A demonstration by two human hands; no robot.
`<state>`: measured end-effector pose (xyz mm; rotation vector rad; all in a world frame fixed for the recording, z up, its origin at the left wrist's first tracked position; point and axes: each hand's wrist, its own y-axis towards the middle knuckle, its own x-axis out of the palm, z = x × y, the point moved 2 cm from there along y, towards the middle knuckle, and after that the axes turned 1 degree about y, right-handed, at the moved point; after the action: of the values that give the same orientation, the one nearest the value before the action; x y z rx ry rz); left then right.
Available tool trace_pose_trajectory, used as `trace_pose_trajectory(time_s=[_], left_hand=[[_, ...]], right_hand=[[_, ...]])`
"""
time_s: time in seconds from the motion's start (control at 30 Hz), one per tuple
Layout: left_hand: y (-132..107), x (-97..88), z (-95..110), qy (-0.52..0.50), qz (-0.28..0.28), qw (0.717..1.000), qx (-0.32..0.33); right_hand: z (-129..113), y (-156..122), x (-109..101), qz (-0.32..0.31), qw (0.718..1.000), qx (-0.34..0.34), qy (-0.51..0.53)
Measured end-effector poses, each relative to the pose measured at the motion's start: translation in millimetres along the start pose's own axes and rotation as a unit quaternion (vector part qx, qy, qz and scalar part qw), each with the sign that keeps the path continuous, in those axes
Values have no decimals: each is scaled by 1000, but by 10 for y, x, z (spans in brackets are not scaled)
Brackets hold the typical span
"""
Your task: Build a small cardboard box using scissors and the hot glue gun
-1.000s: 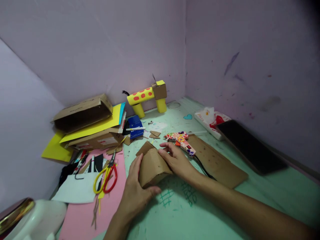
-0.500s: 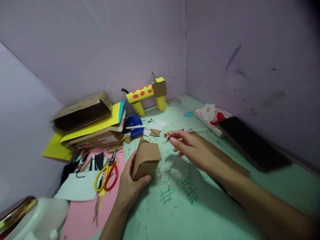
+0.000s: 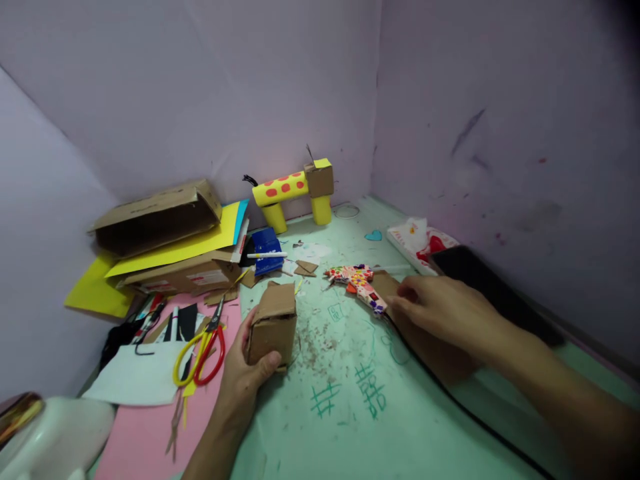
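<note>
A small brown cardboard box (image 3: 273, 323) rests in my left hand (image 3: 245, 367), with the thumb along its lower front and the fingers behind it, mostly hidden. My right hand (image 3: 435, 310) hovers above a flat piece of brown cardboard (image 3: 387, 283). Its fingers are loosely bent and a little blurred, and nothing shows between them. Close by the fingertips lies a flower-patterned glue gun (image 3: 363, 283) on the table, its black cord (image 3: 450, 393) running toward the lower right. I cannot tell whether the fingertips touch its handle end.
A yellow spotted cardboard animal (image 3: 285, 190) stands against the back wall. Scissors (image 3: 200, 353) lie on pink paper (image 3: 150, 440) at the left, before stacked cardboard boxes (image 3: 155, 217). At the right are a dark flat slab (image 3: 480, 273) and a white tray (image 3: 405, 240).
My right hand has moved right and slightly down, uncovering the glue gun. The box in my left hand has shifted a little left and turned. The view has shifted slightly.
</note>
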<state>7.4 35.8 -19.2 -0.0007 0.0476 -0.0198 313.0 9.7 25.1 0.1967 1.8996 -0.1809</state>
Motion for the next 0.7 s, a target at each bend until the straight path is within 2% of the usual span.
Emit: trace_pose_trajectory(time_s=[0.1, 0.2, 0.33, 0.47, 0.6, 0.7], left_hand=[[-6, 1, -12, -13, 1, 1000, -18], [-9, 5, -7, -25, 4, 1000, -13], [-11, 17, 2, -70, 10, 997, -9], [-13, 17, -14, -88, 14, 996, -8], [-1, -6, -61, -83, 0, 996, -12], [9, -21, -78, -82, -24, 996, -18]], right_hand=[[11, 14, -3, 3, 999, 22, -30], [-52, 55, -18, 14, 1000, 22, -17], [-267, 245, 62, -23, 998, 22, 61], [-370, 454, 236, -55, 985, 66, 150], [-331, 443, 330, -108, 940, 108, 304], [-293, 270, 288, -115, 895, 93, 421]])
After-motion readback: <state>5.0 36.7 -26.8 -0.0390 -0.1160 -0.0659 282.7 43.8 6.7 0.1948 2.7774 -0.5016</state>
